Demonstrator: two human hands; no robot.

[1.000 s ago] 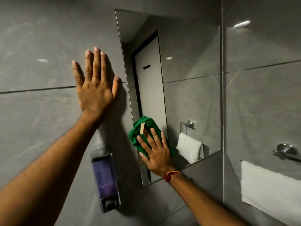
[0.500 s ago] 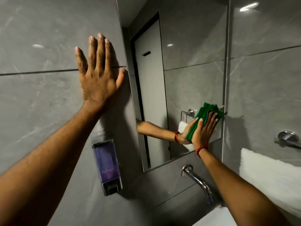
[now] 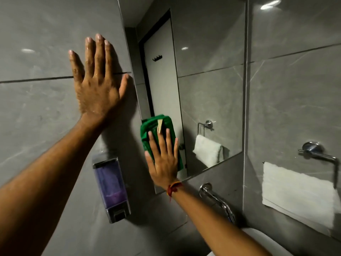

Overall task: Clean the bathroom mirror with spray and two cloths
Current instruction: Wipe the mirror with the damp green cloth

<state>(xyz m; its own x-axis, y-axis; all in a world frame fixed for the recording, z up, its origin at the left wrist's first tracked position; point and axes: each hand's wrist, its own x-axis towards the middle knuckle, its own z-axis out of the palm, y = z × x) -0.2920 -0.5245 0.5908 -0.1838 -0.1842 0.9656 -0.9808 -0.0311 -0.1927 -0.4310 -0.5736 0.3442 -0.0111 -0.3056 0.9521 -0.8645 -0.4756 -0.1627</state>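
Observation:
The frameless mirror [image 3: 208, 74] hangs on the grey tiled wall. My right hand [image 3: 163, 159] lies flat on a folded green cloth [image 3: 153, 126] and presses it against the mirror's lower left corner. A small beige tag shows on the cloth above my fingers. My left hand [image 3: 96, 80] is spread flat on the wall tile just left of the mirror's edge, holding nothing. No spray bottle or second cloth is in view.
A soap dispenser [image 3: 110, 189] with purple liquid is fixed to the wall below my left hand. A chrome tap [image 3: 217, 200] juts out under the mirror above a white basin [image 3: 258, 237]. At the right a white towel [image 3: 295, 193] hangs from a chrome ring.
My right hand swept the green cloth from the mirror's lower left to its lower right edge, then back to the lower left. My left hand stayed flat on the wall.

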